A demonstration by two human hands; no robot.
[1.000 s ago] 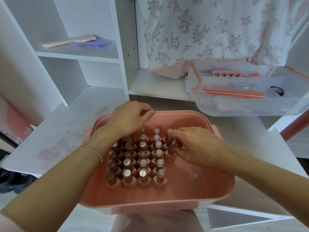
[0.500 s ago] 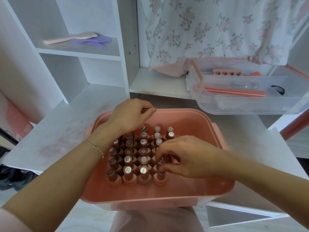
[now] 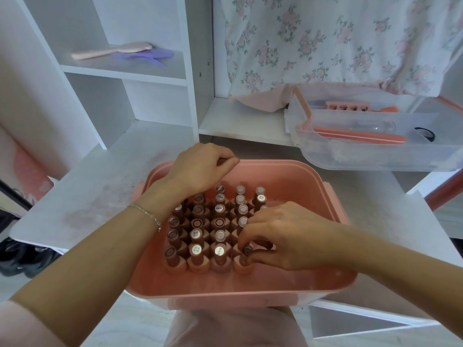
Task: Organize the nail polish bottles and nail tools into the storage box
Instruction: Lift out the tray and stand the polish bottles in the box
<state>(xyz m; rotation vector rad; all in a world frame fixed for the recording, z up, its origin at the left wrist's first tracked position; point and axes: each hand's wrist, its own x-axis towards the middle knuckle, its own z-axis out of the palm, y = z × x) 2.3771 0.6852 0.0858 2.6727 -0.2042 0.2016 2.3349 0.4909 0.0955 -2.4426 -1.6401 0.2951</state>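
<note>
A pink storage box [image 3: 250, 289] stands on the white desk in front of me. Several brown nail polish bottles [image 3: 200, 226] stand upright in rows in its left half. My right hand [image 3: 283, 234] pinches the cap of the front-right nail polish bottle [image 3: 246, 252], which sits in the front row. My left hand [image 3: 200, 169] grips the box's far rim, fingers curled over the edge. Behind, a clear tray [image 3: 375, 156] holds nail tools: an orange nail file [image 3: 358, 135], a pink toe separator [image 3: 347, 105], a clear bottle and a dark tape roll.
The white desk [image 3: 82, 196] stretches left of the box. A white shelf unit at the back left holds a pink brush [image 3: 110, 51] and a purple comb [image 3: 147, 55]. Floral cloth [image 3: 325, 41] hangs at the back right. Dark shoes [image 3: 20, 259] lie on the floor, left.
My right hand has moved from the back right of the bottle block toward me to the front-right bottle. My left hand has stayed on the far rim.
</note>
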